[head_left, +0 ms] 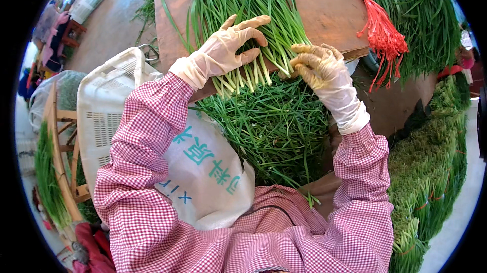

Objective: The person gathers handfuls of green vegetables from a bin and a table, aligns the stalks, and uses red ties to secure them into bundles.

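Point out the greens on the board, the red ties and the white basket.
Greens (243, 2): head view, on the middle of the leaves.
Red ties (381, 25): head view, on the strands, about halfway along the bunch.
White basket (100, 126): head view, on its slotted wall.

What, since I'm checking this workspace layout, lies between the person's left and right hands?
In the head view, a stretch of pale-ended green stalks lies between the left hand and the right hand.

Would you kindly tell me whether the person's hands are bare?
No, the left hand and right hand both wear pale gloves.
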The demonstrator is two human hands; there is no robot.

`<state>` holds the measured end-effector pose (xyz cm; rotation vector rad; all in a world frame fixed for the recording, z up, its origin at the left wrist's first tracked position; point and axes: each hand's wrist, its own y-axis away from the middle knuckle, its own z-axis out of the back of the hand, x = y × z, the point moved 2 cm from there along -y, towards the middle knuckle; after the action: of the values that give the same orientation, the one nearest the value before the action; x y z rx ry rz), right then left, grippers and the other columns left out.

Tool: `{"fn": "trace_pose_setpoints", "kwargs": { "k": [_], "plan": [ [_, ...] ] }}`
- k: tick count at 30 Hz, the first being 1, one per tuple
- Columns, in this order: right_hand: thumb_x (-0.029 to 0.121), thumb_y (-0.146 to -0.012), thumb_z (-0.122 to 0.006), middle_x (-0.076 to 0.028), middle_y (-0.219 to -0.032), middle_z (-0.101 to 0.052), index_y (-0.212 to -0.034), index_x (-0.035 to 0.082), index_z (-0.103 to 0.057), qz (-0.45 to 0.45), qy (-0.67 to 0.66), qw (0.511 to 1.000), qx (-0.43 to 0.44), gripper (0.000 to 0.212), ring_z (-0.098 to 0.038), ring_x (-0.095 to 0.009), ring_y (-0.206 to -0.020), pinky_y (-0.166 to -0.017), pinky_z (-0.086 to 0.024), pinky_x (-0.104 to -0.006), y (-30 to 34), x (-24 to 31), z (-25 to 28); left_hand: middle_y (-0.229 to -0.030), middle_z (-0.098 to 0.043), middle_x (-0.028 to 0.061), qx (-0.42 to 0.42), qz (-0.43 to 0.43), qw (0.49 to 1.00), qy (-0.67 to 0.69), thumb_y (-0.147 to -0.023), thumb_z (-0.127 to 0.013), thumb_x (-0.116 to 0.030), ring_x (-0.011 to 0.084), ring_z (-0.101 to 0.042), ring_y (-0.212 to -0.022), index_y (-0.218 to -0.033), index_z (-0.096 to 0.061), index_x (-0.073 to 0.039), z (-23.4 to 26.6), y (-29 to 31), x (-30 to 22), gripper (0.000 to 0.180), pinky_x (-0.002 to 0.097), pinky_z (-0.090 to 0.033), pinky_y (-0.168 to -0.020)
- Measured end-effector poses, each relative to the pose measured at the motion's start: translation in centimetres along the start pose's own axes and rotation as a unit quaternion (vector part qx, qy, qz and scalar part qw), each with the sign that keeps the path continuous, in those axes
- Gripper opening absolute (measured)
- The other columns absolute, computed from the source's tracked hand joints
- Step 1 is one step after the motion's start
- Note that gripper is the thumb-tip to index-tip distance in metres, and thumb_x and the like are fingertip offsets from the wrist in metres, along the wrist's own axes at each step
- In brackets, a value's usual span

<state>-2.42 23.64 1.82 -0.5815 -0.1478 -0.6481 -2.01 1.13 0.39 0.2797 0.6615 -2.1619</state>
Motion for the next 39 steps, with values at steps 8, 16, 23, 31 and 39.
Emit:
{"fn": "trace_pose_setpoints", "kwargs": {
  "k": [8, 16, 23, 31, 39],
  "plan": [
    [0.036, -0.074, -0.062, -0.006, -0.093, -0.06, -0.083, 0.013, -0.065, -0.038, 0.108, 0.993, 0.025, 0.025, -0.056, -0.023, -0.089, -0.081, -0.038, -0.038, -5.2, 0.0, -1.6, -0.134, -0.037, 0.0049, 0.0, 0.008, 1.0, -0.016, -0.081, -0.054, -0.019, 0.0222, -0.034, -0.124, -0.105, -0.048, -0.014, 0.0, -0.1, -0.1, 0.025, 0.0502, -0.012, -0.105],
    [0.025, -0.073, -0.064, -0.009, -0.086, -0.061, -0.085, 0.007, -0.065, -0.125, -0.047, 0.991, 0.012, 0.021, -0.058, -0.026, -0.081, -0.072, -0.045, -0.034, -5.0, -1.9, -2.1, -0.136, -0.034, 0.0022, -0.002, 0.007, 1.0, -0.015, -0.082, -0.052, -0.018, 0.021, -0.031, -0.126, -0.119, -0.044, -0.019, -0.2, 0.0, -0.3, 0.038, 0.0507, -0.01, -0.105],
    [0.02, -0.074, -0.064, -0.007, -0.089, -0.062, -0.086, 0.009, -0.064, -0.005, -0.095, 0.994, -0.057, 0.016, -0.06, -0.025, -0.082, -0.073, -0.047, -0.0329, -4.4, -1.0, -0.9, -0.137, -0.032, 0.0021, 0.007, -0.009, 0.999, -0.043, -0.082, -0.05, -0.015, 0.0206, -0.03, -0.127, -0.117, -0.046, -0.021, -0.3, 0.1, -0.1, 0.035, 0.052, -0.01, -0.104],
    [0.021, -0.073, -0.063, 0.0, -0.11, -0.056, -0.096, 0.02, -0.06, 0.038, 0.089, 0.995, 0.033, 0.023, -0.05, -0.019, -0.104, -0.091, -0.031, -0.038, -2.0, 0.3, -1.8, -0.138, -0.029, 0.0028, 0.039, -0.018, 0.997, -0.058, -0.083, -0.046, -0.019, 0.0203, -0.024, -0.13, -0.117, -0.045, -0.021, -0.4, 0.0, 0.0, 0.034, 0.0545, -0.007, -0.104],
    [0.023, -0.077, -0.061, -0.008, -0.113, -0.054, -0.103, 0.014, -0.058, 0.002, 0.032, 0.998, -0.058, 0.028, -0.049, -0.022, -0.106, -0.09, -0.036, -0.0389, -1.0, -0.8, -0.5, -0.137, -0.032, 0.0047, 0.021, -0.023, 0.996, -0.088, -0.088, -0.041, -0.027, 0.0228, -0.026, -0.129, -0.125, -0.04, -0.017, 0.3, 0.2, -0.4, 0.038, 0.0486, -0.009, -0.104]
  ]
}}
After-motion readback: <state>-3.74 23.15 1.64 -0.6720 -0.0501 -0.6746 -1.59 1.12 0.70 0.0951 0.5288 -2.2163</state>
